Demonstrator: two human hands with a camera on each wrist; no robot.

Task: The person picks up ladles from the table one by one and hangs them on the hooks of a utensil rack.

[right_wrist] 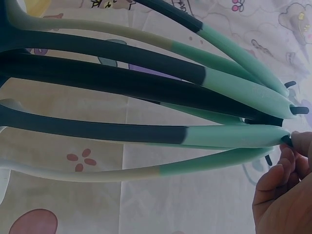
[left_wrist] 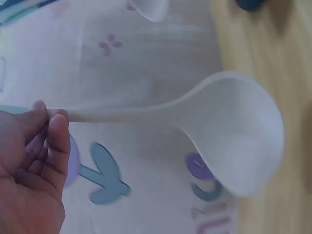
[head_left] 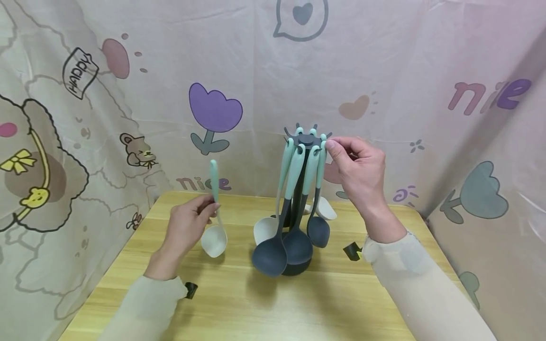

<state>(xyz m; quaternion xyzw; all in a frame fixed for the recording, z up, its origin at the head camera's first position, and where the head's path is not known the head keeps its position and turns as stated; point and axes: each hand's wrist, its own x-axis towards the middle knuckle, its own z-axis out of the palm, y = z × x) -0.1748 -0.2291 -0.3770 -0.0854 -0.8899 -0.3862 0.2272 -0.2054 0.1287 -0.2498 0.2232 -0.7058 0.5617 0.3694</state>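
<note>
My left hand [head_left: 189, 222] pinches a white ladle [left_wrist: 234, 136] by its mint-green handle, bowl hanging down, to the left of a dark utensil rack [head_left: 306, 140]. The rack stands upright with several mint-handled utensils hooked round its top. At its right side my right hand [head_left: 362, 166] pinches the handle end of a small dark ladle [head_left: 318, 232], right by the hook. Toward the front hang two larger dark ladles, one at the left [head_left: 269, 256] and one at the middle [head_left: 298, 246]. Behind them is a white bowl-shaped utensil [head_left: 264, 229], partly hidden.
Another white utensil [head_left: 325, 208] hangs at the rack's back right. The rack's round dark base [head_left: 296, 270] rests on a wooden table [head_left: 341, 303]. A printed cloth [head_left: 264, 71] hangs behind and along both sides. Small black pieces stick out by both sleeves.
</note>
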